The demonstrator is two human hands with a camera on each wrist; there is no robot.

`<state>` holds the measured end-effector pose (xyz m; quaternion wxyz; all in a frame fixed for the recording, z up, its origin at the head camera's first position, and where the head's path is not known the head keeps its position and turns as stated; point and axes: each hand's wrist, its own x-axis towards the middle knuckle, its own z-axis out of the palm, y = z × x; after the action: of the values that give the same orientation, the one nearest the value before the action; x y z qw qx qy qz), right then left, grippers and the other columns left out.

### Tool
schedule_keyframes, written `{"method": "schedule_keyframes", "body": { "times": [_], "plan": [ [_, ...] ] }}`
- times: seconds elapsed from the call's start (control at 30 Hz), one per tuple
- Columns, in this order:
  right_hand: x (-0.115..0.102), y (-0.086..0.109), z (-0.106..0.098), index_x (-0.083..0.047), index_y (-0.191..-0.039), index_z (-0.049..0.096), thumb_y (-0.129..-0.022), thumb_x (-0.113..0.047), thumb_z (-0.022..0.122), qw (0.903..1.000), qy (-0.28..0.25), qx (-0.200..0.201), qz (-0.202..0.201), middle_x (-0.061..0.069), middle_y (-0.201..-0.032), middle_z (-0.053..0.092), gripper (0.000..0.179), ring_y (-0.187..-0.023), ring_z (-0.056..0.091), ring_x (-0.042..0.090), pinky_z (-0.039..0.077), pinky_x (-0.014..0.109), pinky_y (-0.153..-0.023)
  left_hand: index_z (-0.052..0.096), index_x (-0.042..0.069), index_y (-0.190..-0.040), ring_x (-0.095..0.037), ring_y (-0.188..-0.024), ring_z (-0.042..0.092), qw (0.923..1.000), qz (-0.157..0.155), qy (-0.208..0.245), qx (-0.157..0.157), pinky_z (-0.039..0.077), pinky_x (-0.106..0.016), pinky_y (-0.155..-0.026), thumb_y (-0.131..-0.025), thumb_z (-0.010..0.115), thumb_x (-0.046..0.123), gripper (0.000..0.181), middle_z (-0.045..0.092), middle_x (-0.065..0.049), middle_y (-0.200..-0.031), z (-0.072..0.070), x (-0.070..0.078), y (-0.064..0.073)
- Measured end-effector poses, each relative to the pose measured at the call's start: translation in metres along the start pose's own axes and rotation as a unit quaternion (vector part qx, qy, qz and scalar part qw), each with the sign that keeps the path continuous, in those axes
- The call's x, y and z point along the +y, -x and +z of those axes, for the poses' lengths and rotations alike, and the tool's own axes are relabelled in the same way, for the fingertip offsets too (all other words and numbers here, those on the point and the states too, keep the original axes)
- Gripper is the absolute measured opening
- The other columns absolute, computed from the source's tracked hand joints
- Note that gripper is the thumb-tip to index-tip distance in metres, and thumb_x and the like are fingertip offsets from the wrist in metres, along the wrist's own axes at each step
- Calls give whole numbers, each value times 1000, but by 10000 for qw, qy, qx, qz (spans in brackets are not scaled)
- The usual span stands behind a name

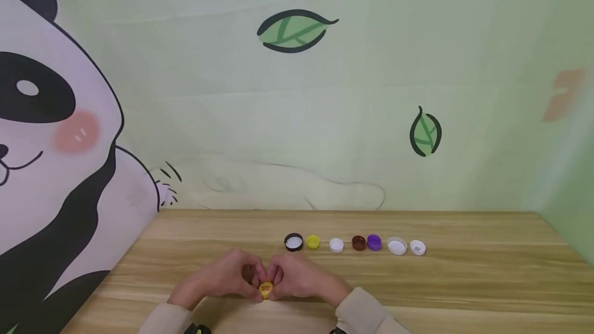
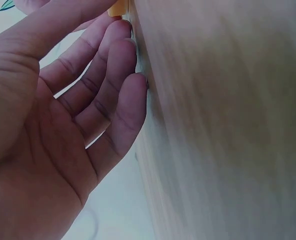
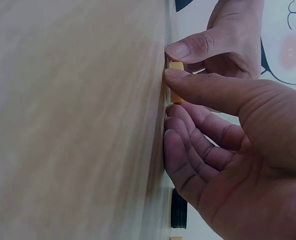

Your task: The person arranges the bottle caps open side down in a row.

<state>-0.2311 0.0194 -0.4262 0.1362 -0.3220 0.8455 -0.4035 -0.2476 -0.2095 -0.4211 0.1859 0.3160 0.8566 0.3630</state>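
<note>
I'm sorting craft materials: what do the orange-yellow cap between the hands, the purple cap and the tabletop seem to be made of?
Orange-yellow cap: probably plastic, smooth-looking; its wall is evenly coloured, its top printed.
Purple cap: likely plastic, given its solid, uniform colour; finish too small to judge.
Tabletop: wood or wood-look laminate, fairly matte, with streaky grain; the pictures don't settle which.

Dark-printed orange cap [image 1: 266, 289], purple cap [image 1: 374, 243], yellow cap [image 1: 313, 241], brown-streaked tabletop [image 1: 487, 282]
</note>
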Motion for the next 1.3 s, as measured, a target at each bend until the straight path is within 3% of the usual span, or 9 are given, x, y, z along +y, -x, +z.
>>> {"method": "schedule_keyframes", "body": {
  "times": [0.33,0.7,0.9,1.03,1.3],
  "plan": [
    [2,-1,4,-10,-93,70,-79,0,91,9999,-32,126,-28,-7,-79,65,27,-73,57,-1,51,18,-71,74,13,-95,-8,-75,63,9999,-93,-79,-64,51,-23,-69,-82,92,10,23,70,5,-82,-2,0,0],
    [0,-3,7,-11,-94,70,-80,-2,91,9996,-40,163,241,-8,-81,64,27,-74,57,2,51,20,-72,74,13,-97,-9,-76,63,9998,-106,-13,-148,52,-23,-70,-83,92,10,23,70,3,-83,-5,-1,1],
    [0,-2,6,-10,-94,70,-79,-2,91,9995,-163,156,210,-7,-81,65,27,-74,58,2,51,20,-72,75,13,-102,-14,-78,64,9995,-217,132,-180,51,-26,-73,-83,92,12,25,70,2,-86,-8,3,4],
    [1,-2,3,-7,-94,70,-78,0,91,9993,-333,168,54,-6,-79,66,27,-73,59,2,52,20,-71,75,11,-105,-18,-83,66,9993,-225,279,-54,53,-27,-78,-83,91,12,27,71,0,-89,-11,4,3],
    [5,-2,-9,-2,-96,70,-79,2,88,9988,-370,290,-145,-1,-83,69,26,-75,62,4,54,21,-71,77,12,-106,-20,-91,68,9993,-99,38,354,57,-34,-81,-82,92,17,29,74,0,-98,-17,11,-10]
  ]
}}
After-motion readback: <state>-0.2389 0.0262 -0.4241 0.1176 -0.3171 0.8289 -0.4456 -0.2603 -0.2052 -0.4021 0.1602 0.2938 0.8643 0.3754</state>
